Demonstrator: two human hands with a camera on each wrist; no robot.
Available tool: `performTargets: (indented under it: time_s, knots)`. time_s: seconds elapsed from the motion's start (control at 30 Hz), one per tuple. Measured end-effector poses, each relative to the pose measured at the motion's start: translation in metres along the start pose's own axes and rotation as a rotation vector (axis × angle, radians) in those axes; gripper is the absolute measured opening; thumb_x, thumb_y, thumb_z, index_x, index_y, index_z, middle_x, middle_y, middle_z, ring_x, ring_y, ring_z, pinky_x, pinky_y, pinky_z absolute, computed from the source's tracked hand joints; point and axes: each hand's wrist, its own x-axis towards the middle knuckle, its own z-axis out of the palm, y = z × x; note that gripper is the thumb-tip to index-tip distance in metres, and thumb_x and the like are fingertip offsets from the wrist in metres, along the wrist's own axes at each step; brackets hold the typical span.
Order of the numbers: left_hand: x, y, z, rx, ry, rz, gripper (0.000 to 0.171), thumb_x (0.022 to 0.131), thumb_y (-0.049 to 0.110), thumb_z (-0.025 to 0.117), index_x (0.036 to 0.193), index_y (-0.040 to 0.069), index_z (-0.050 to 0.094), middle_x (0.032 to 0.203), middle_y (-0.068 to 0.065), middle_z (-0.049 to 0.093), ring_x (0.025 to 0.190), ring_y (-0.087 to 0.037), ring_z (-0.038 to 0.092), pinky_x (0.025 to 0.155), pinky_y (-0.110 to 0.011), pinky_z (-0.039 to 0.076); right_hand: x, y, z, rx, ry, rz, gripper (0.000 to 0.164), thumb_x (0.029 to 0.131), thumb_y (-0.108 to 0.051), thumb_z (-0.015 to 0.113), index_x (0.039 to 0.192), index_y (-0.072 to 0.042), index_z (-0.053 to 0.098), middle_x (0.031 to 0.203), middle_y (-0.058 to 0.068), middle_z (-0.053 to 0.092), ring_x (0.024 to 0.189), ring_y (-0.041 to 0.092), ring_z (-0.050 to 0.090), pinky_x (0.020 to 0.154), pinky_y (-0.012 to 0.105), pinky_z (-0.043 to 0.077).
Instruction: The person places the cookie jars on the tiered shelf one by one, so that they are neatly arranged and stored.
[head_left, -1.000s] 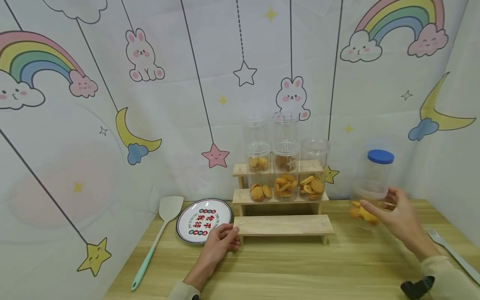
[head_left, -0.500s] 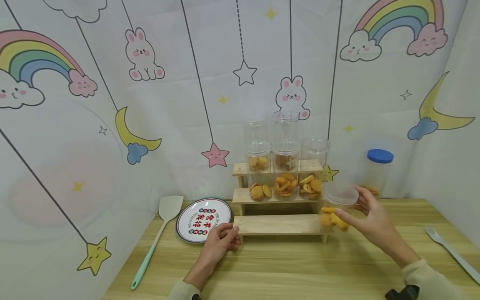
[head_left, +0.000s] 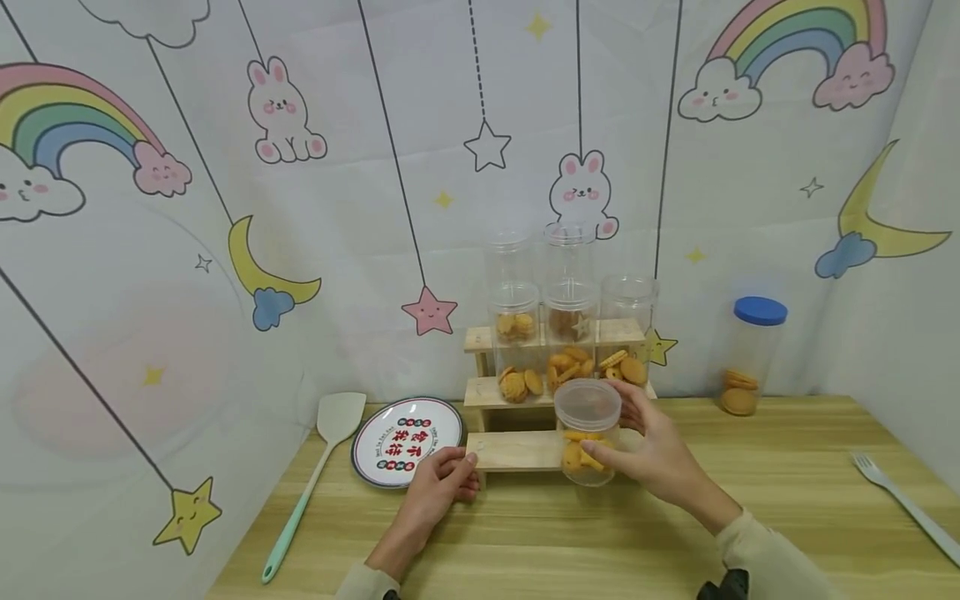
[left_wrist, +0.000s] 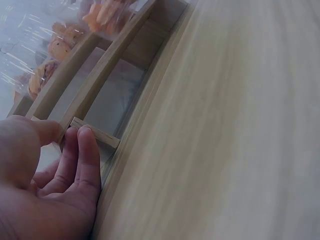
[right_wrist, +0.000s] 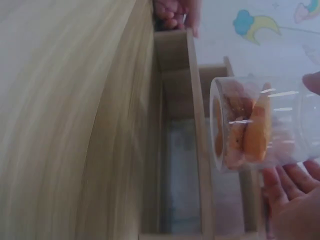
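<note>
My right hand [head_left: 663, 454] grips a clear plastic jar [head_left: 587, 477] with a translucent lid and yellow-brown cookies inside. The jar is upright and overlaps the right half of the lowest step in the head view. From the right wrist view, the jar bottom is just above the step board [right_wrist: 200, 145]. With thumb above and fingers below, my left hand [head_left: 442, 483] pinches the left end of the lowest step of a wooden tiered stand [head_left: 517, 451]. Several clear jars [head_left: 570, 371] with cookies stand on the upper steps, some with clear jars behind them.
Left of the stand lie a white plate [head_left: 378, 462] with red characters and a spatula [head_left: 288, 533] with a mint-green handle. A blue-lidded cookie jar [head_left: 750, 358] stands at the back right, and a fork [head_left: 903, 504] lies near the right edge. A printed cloth hangs behind.
My right hand has carried the jar leftward from the right of the stand to over the lowest step, bringing the blue-lidded jar fully into view. The left hand has stayed in place.
</note>
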Motion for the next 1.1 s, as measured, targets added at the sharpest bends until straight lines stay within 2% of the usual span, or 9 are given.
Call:
performTargets:
  time_s: [0.1,0.3,0.5,0.67,0.83,0.9,1.03,1.1]
  knots:
    - [0.000,-0.001,0.000,-0.003,0.001,0.001,0.047,0.100,0.029,0.065,0.127,-0.007,0.054,0.101,-0.023,0.071,0.082,-0.017,0.069,0.075,-0.030,0.065,0.007,-0.004,0.016,0.030,-0.004,0.016,0.082,0.081,-0.036,0.085,0.149,-0.028,0.040,0.134,-0.005,0.061,0.122,0.014,0.060,0.098,0.029,0.056]
    - [-0.002,-0.001,0.001,-0.001,-0.002,-0.004,0.048,0.100,0.029,0.064,0.128,-0.008,0.054,0.099,-0.021,0.071,0.082,-0.017,0.069,0.075,-0.030,0.065,0.016,-0.013,0.046,0.100,-0.018,0.025,0.083,0.081,-0.040,0.085,0.149,-0.026,0.039,0.135,0.001,0.059,0.125,0.020,0.058,0.102,0.041,0.056]
    - [-0.001,-0.001,0.001,0.000,0.005,-0.005,0.048,0.099,0.030,0.065,0.128,-0.007,0.054,0.101,-0.021,0.071,0.084,-0.019,0.069,0.076,-0.032,0.065,0.021,-0.016,0.070,0.158,-0.014,0.013,0.084,0.079,-0.039,0.086,0.148,-0.022,0.041,0.133,0.003,0.059,0.123,0.019,0.059,0.100,0.035,0.057]
    - [0.001,0.000,0.000,0.004,0.011,-0.003,0.048,0.099,0.029,0.065,0.128,-0.007,0.054,0.102,-0.023,0.071,0.083,-0.019,0.070,0.077,-0.034,0.065,0.022,-0.022,0.075,0.157,-0.011,0.059,0.087,0.075,-0.042,0.088,0.146,-0.020,0.042,0.134,0.001,0.058,0.125,0.020,0.059,0.104,0.036,0.055]
    - [0.000,0.001,0.000,0.013,0.011,-0.006,0.047,0.100,0.029,0.064,0.129,-0.008,0.054,0.102,-0.023,0.071,0.083,-0.018,0.069,0.077,-0.032,0.065,0.021,-0.024,0.074,0.068,-0.019,0.096,0.090,0.070,-0.048,0.090,0.144,-0.023,0.044,0.128,-0.004,0.060,0.119,0.018,0.061,0.097,0.042,0.060]
    - [0.000,0.001,0.000,0.015,0.011,-0.007,0.048,0.100,0.029,0.064,0.129,-0.008,0.053,0.102,-0.022,0.071,0.082,-0.017,0.069,0.076,-0.032,0.065,0.020,-0.024,0.074,0.030,-0.001,0.108,0.090,0.067,-0.050,0.091,0.141,-0.023,0.046,0.125,-0.005,0.059,0.114,0.016,0.061,0.093,0.038,0.062]
    - [0.001,0.001,0.002,0.014,0.017,-0.009,0.048,0.100,0.029,0.064,0.129,-0.008,0.053,0.101,-0.021,0.072,0.082,-0.017,0.069,0.076,-0.031,0.065,0.019,-0.024,0.078,0.015,0.029,0.126,0.086,0.064,-0.050,0.092,0.132,-0.021,0.049,0.120,-0.002,0.058,0.108,0.016,0.061,0.090,0.028,0.062]
    - [0.001,0.001,0.002,0.016,0.018,-0.011,0.047,0.100,0.029,0.064,0.129,-0.007,0.054,0.101,-0.020,0.072,0.082,-0.017,0.069,0.075,-0.030,0.065,0.018,-0.024,0.079,0.018,0.033,0.130,0.083,0.064,-0.048,0.093,0.129,-0.020,0.050,0.118,-0.002,0.060,0.108,0.016,0.062,0.090,0.027,0.061]
